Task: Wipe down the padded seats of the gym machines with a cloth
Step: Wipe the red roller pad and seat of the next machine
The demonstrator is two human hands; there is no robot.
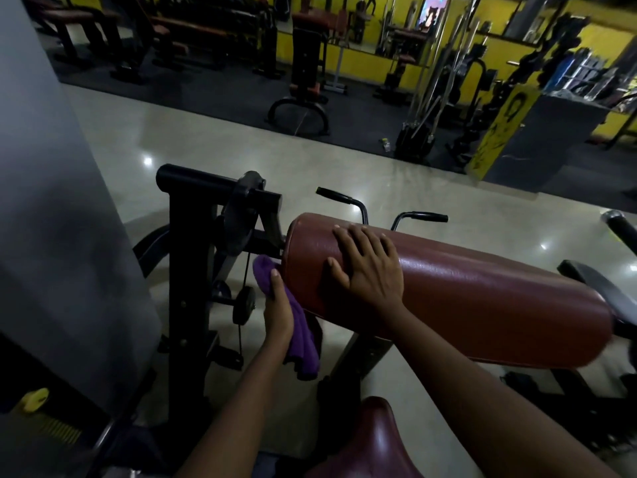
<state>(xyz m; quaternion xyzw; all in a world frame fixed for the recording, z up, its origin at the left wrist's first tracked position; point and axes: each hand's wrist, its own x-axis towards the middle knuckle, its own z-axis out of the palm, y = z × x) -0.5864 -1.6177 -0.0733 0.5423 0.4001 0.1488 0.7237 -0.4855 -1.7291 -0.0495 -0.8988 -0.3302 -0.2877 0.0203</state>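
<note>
Dim gym, your left hand (pixel 277 315) grips a soft purple cloth (pixel 304 339) against the rounded maroon vinyl pad (pixel 482 298), right hand (pixel 368 267) flat on top.

The room was dim, and the machine (pixel 186 270) sat in deep shadow. Small white glare spots dotted the glossy floor (pixel 344 174); the pad (pixel 482 298) carried a soft sheen. The far yellow wall (pixel 358 63) was brighter. Edges bowed and blurred.

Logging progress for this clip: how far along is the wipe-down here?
Nothing shows as finished. In hand: the left hand holds the purple cloth against the left end of the brown pad while the right hand rests flat on top. Remaining: the seat below and the far benches.
</note>
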